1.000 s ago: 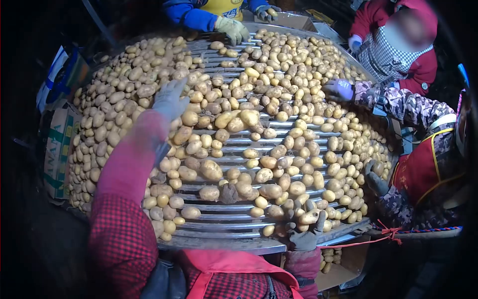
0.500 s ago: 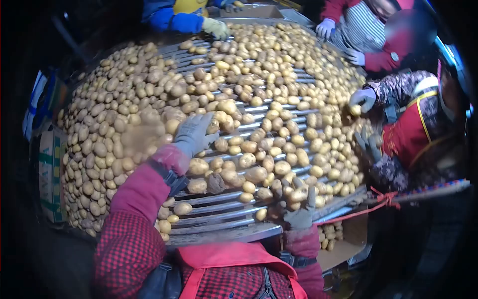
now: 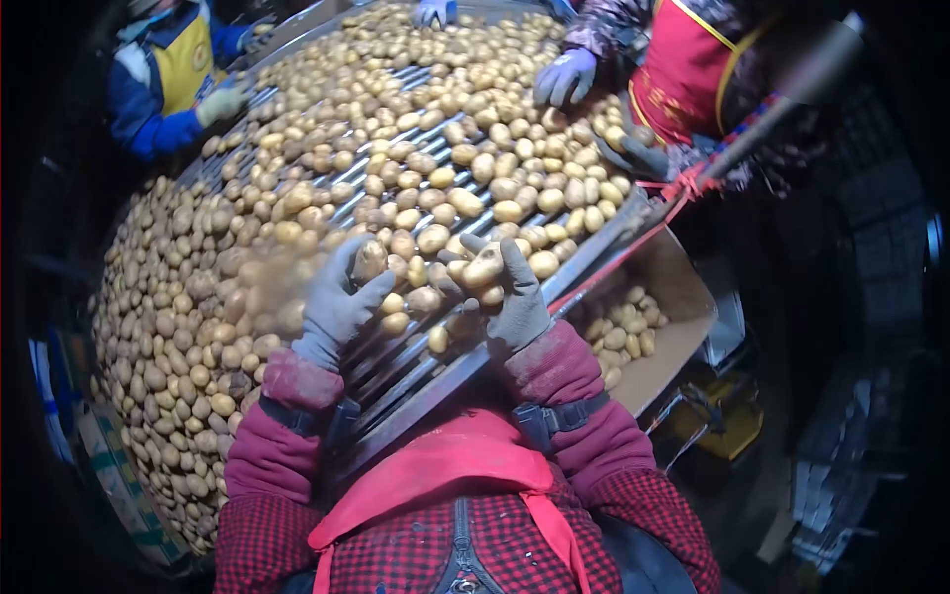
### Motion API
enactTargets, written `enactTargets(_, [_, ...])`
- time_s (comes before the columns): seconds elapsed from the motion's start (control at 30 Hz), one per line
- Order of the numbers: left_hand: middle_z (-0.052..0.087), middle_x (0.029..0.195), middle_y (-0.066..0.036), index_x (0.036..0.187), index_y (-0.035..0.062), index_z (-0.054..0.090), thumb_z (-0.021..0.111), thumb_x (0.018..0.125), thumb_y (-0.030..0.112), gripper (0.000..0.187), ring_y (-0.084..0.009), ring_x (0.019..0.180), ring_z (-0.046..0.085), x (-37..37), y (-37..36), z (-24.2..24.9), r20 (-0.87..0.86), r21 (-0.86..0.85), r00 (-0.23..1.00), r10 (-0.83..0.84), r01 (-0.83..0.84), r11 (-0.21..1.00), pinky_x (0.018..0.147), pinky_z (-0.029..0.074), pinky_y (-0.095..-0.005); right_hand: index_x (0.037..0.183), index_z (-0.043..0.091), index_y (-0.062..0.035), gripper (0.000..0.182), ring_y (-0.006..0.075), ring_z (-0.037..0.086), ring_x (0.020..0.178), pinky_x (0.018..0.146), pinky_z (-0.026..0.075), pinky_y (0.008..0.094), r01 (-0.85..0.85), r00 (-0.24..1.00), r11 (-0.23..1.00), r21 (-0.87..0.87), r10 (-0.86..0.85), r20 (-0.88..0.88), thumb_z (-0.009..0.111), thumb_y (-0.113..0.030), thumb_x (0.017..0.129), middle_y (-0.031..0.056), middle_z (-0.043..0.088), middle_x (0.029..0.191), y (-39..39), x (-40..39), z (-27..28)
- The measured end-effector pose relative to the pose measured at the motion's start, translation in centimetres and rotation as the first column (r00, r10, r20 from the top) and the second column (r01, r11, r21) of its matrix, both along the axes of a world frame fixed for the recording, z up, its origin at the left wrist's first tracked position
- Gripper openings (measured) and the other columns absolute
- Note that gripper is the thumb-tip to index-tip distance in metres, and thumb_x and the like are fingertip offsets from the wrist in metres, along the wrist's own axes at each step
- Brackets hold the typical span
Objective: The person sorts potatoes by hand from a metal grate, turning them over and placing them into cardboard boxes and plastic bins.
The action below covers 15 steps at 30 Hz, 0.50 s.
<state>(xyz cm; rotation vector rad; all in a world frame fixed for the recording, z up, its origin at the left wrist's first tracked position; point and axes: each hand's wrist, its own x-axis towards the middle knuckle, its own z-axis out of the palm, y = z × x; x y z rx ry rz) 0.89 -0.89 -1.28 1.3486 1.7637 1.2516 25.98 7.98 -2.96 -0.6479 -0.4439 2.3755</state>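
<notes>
The person's left hand (image 3: 336, 297), in a grey work glove, lies spread on the potatoes near the close edge of the roller sorting table (image 3: 396, 371), fingers apart and curled lightly over a potato at its fingertips (image 3: 368, 259) without closing round it, so that grip is apart. The right hand (image 3: 510, 297), gloved the same way, is raised a little just beside it with its grip clamped on a yellow potato (image 3: 485, 267) held between thumb and fingers. All around both hands a thick bed of potatoes (image 3: 416, 168) covers the steel rollers, heaped deepest along the left side. Below the right end of the table an open cardboard box (image 3: 683, 332) holds a shallow layer of potatoes (image 3: 618, 332), and a red cord (image 3: 633, 243) runs along that edge. On the far side, another person in a red apron has a pale purple gloved hand (image 3: 564, 77) on the pile, and a person in a blue jacket and yellow vest (image 3: 173, 84) works at the far left. As for risk, the held potato sits in a loose fingertip pinch and could slip back among the others if the hand tilts. The spread left fingers rest close to the gaps between the rollers, where a glove tip might catch. Potatoes lie crowded at the near edge, and a sweeping move could push some over the rim beside the box rather than into it.
</notes>
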Motion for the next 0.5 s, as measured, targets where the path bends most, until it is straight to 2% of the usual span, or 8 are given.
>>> enactTargets(0.07, [0.066, 0.132, -0.009, 0.144, -0.0005, 0.060, 0.087, 0.090, 0.026, 0.066, -0.0162, 0.120, 0.062, 2.0, 0.0, 0.4, 0.094, -0.088, 0.993, -0.064, 0.072, 0.994, 0.105, 0.049, -0.0313, 0.160, 0.041, -0.0072, 0.076, 0.0265, 0.069, 0.119, 0.085, 0.062, 0.0382, 0.085, 0.995, 0.996, 0.032, -0.083, -0.046, 0.053, -0.061, 0.107, 0.0158, 0.060, 0.149, -0.6, 1.7, 0.7])
enactTargets(0.13, [0.064, 0.135, -0.010, 0.144, -0.0015, 0.059, 0.086, 0.090, 0.026, 0.067, -0.0178, 0.124, 0.060, 4.0, 0.6, -0.8, 0.151, -0.070, 0.981, -0.123, 0.135, 0.988, 0.108, 0.048, -0.0336, 0.159, 0.041, -0.0061, 0.078, 0.0294, 0.070, 0.118, 0.091, 0.062, 0.0431, 0.184, 0.980, 0.905, 0.382, -0.201, 0.004, 0.057, -0.060, 0.105, 0.0169, 0.061, 0.147, -1.9, 4.0, 0.9])
enactTargets(0.17, [0.063, 0.138, -0.012, 0.146, -0.0021, 0.057, 0.085, 0.091, 0.023, 0.066, -0.0205, 0.128, 0.059, 4.9, 0.9, -1.3, 0.051, -0.040, 0.986, -0.158, 0.160, 0.986, 0.112, 0.045, -0.0362, 0.158, 0.042, -0.0060, 0.081, 0.0312, 0.071, 0.115, 0.090, 0.062, 0.0430, 0.204, 0.975, 0.979, 0.024, -0.201, -0.098, 0.060, -0.062, 0.102, 0.0170, 0.061, 0.146, -1.5, 4.9, 1.1])
enactTargets(0.27, [0.062, 0.143, -0.014, 0.148, -0.0029, 0.055, 0.081, 0.093, 0.016, 0.064, -0.0222, 0.130, 0.058, 8.9, 1.9, -1.0, 0.196, -0.020, 0.958, -0.211, 0.219, 0.975, 0.115, 0.044, -0.0374, 0.158, 0.041, -0.0060, 0.086, 0.0332, 0.071, 0.116, 0.088, 0.063, 0.0423, 0.245, 0.961, 0.967, 0.065, -0.233, -0.151, 0.061, -0.066, 0.100, 0.0175, 0.060, 0.147, -2.0, 9.3, -0.3])
enactTargets(0.3, [0.062, 0.144, -0.014, 0.149, -0.0037, 0.054, 0.079, 0.095, 0.015, 0.062, -0.0224, 0.133, 0.057, 9.9, 2.2, -1.3, 0.231, -0.022, 0.944, -0.234, 0.245, 0.969, 0.117, 0.042, -0.0373, 0.155, 0.043, -0.0030, 0.085, 0.0356, 0.073, 0.109, 0.091, 0.061, 0.0472, 0.267, 0.957, 0.964, -0.004, -0.265, -0.119, 0.054, -0.068, 0.102, 0.0223, 0.064, 0.139, -2.6, 10.7, -0.4])
enactTargets(0.33, [0.062, 0.145, -0.015, 0.150, -0.0044, 0.054, 0.077, 0.096, 0.015, 0.062, -0.0233, 0.136, 0.056, 10.5, 2.6, -1.8, 0.278, -0.036, 0.925, -0.259, 0.280, 0.959, 0.118, 0.041, -0.0375, 0.155, 0.043, -0.0030, 0.085, 0.0356, 0.073, 0.109, 0.091, 0.061, 0.0472, 0.305, 0.946, 0.952, -0.006, -0.304, -0.113, 0.054, -0.068, 0.102, 0.0223, 0.064, 0.139, -2.9, 12.2, -0.8])
enactTargets(0.43, [0.062, 0.143, -0.014, 0.152, -0.0018, 0.052, 0.081, 0.095, 0.019, 0.067, -0.0209, 0.130, 0.059, 13.3, 3.6, -2.6, 0.215, 0.033, 0.906, -0.366, 0.367, 0.929, 0.112, 0.048, -0.0370, 0.157, 0.044, -0.0113, 0.072, 0.0289, 0.071, 0.118, 0.076, 0.060, 0.0311, 0.358, 0.930, 0.928, 0.105, -0.344, -0.128, 0.056, -0.060, 0.106, 0.0129, 0.063, 0.144, -4.8, 16.7, -0.4])
enactTargets(0.5, [0.061, 0.147, -0.016, 0.150, -0.0047, 0.054, 0.078, 0.095, 0.014, 0.062, -0.0235, 0.138, 0.055, 15.3, 3.5, -2.0, 0.210, -0.042, 0.897, -0.388, 0.405, 0.913, 0.119, 0.041, -0.0386, 0.155, 0.046, -0.0134, 0.066, 0.0251, 0.071, 0.116, 0.077, 0.057, 0.0297, 0.452, 0.891, 0.891, 0.041, -0.450, -0.058, 0.058, -0.057, 0.107, 0.0106, 0.064, 0.143, -6.2, 18.8, -0.4])
